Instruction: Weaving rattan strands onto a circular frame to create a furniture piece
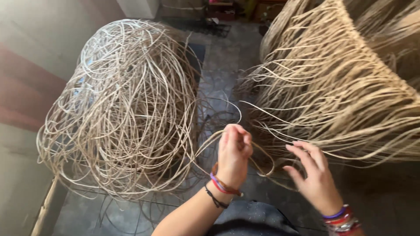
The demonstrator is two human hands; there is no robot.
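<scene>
Fingers of left hand (233, 155) pinch springy cane strand (205, 146).

A left hand (234, 155) pinches thin tan cane strands (210, 140) between its fingertips, bracelets and a dark cord at the wrist. The right hand (313, 175), fingers spread and holding nothing, hovers just beside a fringe of loose fibres (332, 87) hanging at right. A large tangled coil of cane (122, 113) rests on the tiled floor (223, 65) at left.
</scene>
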